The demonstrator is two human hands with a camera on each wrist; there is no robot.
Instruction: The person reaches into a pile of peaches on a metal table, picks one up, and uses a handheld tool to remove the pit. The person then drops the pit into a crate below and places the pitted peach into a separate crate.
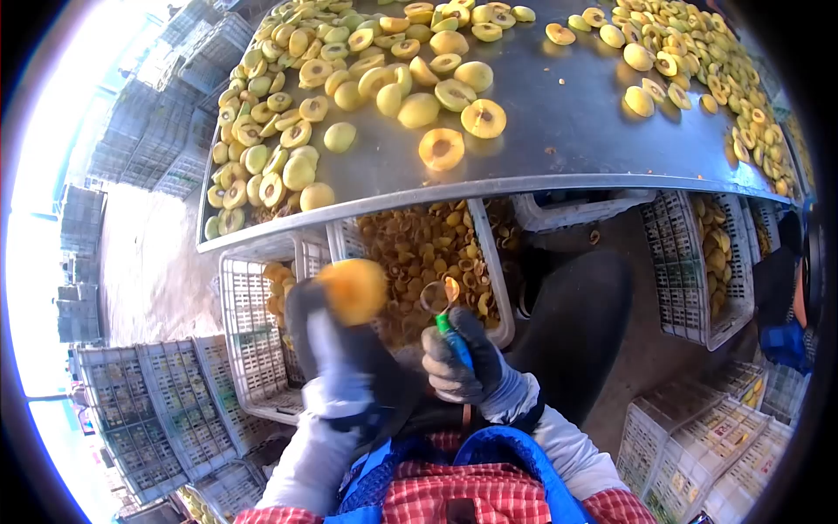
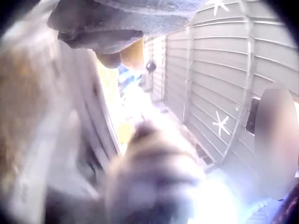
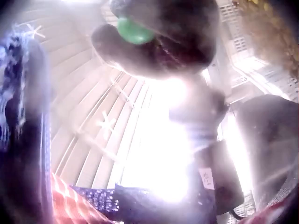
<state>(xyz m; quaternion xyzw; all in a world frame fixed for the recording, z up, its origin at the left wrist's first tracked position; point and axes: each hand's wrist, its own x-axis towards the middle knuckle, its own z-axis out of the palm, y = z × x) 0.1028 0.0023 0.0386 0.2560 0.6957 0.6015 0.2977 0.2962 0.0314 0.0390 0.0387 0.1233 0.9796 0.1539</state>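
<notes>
My gloved left hand point(image 1: 326, 341), blurred by motion, holds a yellow-orange peach half point(image 1: 352, 291) over the crates, left of centre. In the left wrist view the grey glove point(image 2: 117, 25) is at the top, with part of the yellow fruit point(image 2: 133, 56) below its fingers. My gloved right hand point(image 1: 463, 358) grips a loop-ended pitting tool point(image 1: 454, 341) by its green and blue handle. Its thin metal loop points up, with an orange patch beside it. The right wrist view shows the handle's green end point(image 3: 135, 30) between the dark gloved fingers point(image 3: 187, 28).
Many halved peaches point(image 1: 419, 109) lie on the metal table point(image 1: 559, 131), whose front edge is ahead of me. Below it, a crate point(image 1: 489, 253) holds brownish-yellow pieces. White crates point(image 1: 249, 323) stand left and right point(image 1: 668, 262). Stacked crates point(image 1: 157, 410) flank my legs.
</notes>
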